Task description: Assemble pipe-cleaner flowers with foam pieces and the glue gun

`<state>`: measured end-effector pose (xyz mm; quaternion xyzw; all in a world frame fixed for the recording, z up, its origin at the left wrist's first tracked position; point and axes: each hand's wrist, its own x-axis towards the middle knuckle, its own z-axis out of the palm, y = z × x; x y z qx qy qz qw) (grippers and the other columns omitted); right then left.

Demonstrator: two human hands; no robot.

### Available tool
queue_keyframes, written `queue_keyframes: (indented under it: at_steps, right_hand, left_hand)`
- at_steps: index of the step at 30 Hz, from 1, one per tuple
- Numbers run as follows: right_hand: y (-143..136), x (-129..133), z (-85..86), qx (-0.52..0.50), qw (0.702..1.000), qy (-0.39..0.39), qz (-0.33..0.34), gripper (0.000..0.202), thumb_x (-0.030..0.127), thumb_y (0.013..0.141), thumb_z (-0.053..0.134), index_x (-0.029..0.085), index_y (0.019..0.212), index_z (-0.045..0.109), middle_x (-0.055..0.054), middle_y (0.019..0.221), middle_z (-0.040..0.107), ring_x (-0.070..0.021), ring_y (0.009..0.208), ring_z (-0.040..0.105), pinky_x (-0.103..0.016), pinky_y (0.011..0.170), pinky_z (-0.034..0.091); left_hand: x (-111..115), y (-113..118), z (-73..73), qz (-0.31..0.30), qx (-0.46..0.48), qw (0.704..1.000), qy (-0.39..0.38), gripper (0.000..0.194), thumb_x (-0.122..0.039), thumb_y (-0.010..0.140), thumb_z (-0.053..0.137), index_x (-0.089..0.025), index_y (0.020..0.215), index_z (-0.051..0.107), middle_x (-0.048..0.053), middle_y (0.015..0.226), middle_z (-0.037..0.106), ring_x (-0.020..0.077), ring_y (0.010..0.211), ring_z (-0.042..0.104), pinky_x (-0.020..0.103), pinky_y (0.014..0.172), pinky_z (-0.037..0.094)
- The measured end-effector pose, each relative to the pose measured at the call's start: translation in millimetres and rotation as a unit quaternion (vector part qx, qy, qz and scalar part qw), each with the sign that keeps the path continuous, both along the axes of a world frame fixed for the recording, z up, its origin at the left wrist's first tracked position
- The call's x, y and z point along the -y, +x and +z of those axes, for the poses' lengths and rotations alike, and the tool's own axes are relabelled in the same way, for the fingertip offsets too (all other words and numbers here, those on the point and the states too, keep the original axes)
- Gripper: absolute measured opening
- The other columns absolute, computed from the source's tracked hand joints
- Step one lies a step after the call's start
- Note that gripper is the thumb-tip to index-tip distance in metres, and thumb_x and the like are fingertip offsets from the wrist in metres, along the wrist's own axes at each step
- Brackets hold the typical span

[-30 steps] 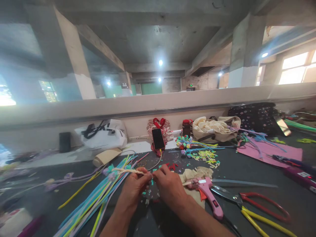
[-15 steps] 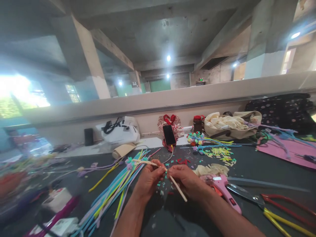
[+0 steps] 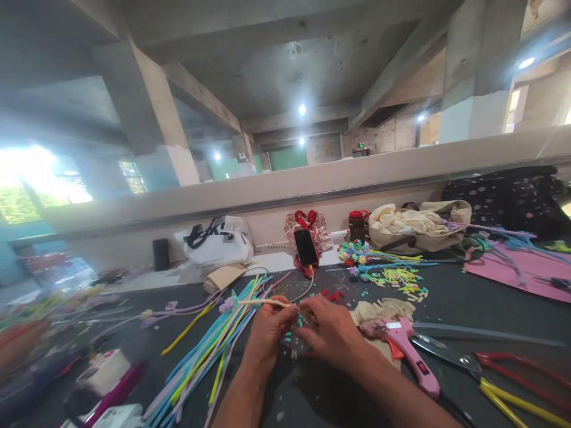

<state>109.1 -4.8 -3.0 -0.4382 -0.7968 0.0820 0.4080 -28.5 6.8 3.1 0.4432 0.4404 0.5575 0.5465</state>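
Note:
A cream fuzzy chenille stem (image 3: 261,302) runs leftward out of my left hand (image 3: 266,331), which is closed on it between thumb and fingers. Its left end meets a lilac flower-like cluster (image 3: 228,305); whether they are joined I cannot tell. Just right of the left fingertips is my right hand (image 3: 332,327), thumb and fingers apart, with nothing visible in it. Beneath and left of the left hand lies a bundle of blue, yellow and lilac chenille stems (image 3: 203,356). Small teal cut pieces (image 3: 289,337) are scattered under the hands.
To the right lie a pink glue gun (image 3: 413,351) on a cream cloth and large scissors (image 3: 464,356) with red and yellow handles. Yellow cut pieces (image 3: 399,276) and finished-looking flowers (image 3: 357,252) sit behind. A phone (image 3: 306,246) leans upright, with a cable attached.
My right hand has let go and spread its fingers. The cream length that stuck out below it no longer shows there. My left hand keeps its hold, nearly in place.

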Motion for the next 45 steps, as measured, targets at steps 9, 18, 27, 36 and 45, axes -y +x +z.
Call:
queue_keyframes:
  at_steps: [9,18,27,36,45]
  right_hand:
    - [0.4,-6.9,-3.9,-0.015,1.0,0.006,0.021,0.017,0.019,0.078,0.043,0.018,0.075,0.06,-0.002,0.072,0.057,-0.012,0.067,0.052,-0.021,0.058,0.034]
    - [3.2,-15.5,-11.6,-0.397,0.757,-0.455,0.251,0.017,0.029,0.064,0.057,0.015,0.058,0.049,0.007,0.044,0.041,-0.0048,0.036,0.035,-0.018,0.038,0.029]
    - [2.7,-11.2,1.8,-0.304,0.878,-0.354,0.105,0.024,0.034,0.069,0.051,0.015,0.056,0.047,0.007,0.043,0.039,-0.0055,0.038,0.035,-0.018,0.038,0.025]
    - [-0.6,-7.2,-13.7,0.098,0.98,0.171,-0.008,0.015,0.015,0.076,0.049,0.019,0.088,0.055,-0.004,0.079,0.058,-0.0147,0.073,0.053,-0.023,0.061,0.038]
    - [2.2,-11.5,-3.0,-0.144,0.981,-0.094,0.094,0.016,0.026,0.075,0.05,0.017,0.068,0.061,0.001,0.059,0.054,-0.0089,0.055,0.049,-0.019,0.051,0.034]
  left_hand:
    - [-2.3,-2.1,-2.8,-0.046,0.057,0.997,-0.012,0.026,-0.013,0.052,0.065,-0.018,0.065,0.044,-0.006,0.054,0.053,0.008,0.05,0.049,0.019,0.051,0.034]
    - [5.0,0.1,2.6,-0.122,0.081,0.988,0.05,0.023,-0.013,0.057,0.064,-0.019,0.065,0.043,-0.006,0.058,0.052,0.0073,0.052,0.047,0.02,0.054,0.035]
    - [0.4,1.8,-3.7,-0.042,-0.036,0.995,0.087,0.028,-0.018,0.055,0.067,-0.018,0.069,0.043,-0.007,0.056,0.054,0.0071,0.048,0.046,0.019,0.05,0.035]
    - [-1.2,-0.9,-0.4,0.003,0.062,0.998,-0.028,0.029,-0.016,0.05,0.067,-0.018,0.064,0.042,-0.008,0.052,0.049,0.0066,0.046,0.047,0.017,0.045,0.034]
    - [-1.1,-4.5,1.3,-0.056,0.12,0.991,0.006,0.03,-0.01,0.05,0.066,-0.018,0.065,0.042,-0.006,0.057,0.051,0.0068,0.052,0.049,0.018,0.052,0.038]
